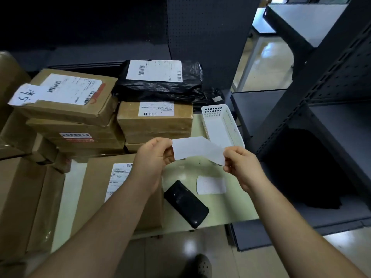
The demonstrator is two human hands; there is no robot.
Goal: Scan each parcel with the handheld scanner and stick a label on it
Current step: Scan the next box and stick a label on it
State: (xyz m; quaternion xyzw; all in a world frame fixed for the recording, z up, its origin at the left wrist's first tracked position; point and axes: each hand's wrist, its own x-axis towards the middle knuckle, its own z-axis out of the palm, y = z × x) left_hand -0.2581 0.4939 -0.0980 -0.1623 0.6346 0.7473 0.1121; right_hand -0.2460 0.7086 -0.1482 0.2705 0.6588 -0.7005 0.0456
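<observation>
Both hands hold a white label sheet [197, 149] in the air above the pale green table [224, 205]. My left hand [155, 155] pinches its left end and my right hand [240, 163] pinches its right end. Under my left forearm lies a flat brown parcel [96, 189] with a printed shipping label. The black handheld scanner [186, 203] lies on the table below my hands. A small white label slip [211, 185] rests to the scanner's right.
Stacked brown parcels [68, 101] and a black plastic-wrapped parcel [160, 81] fill the far and left side. A white plastic basket [221, 125] stands at the table's right edge. Dark metal shelving [329, 109] rises on the right. My shoe [202, 266] shows below.
</observation>
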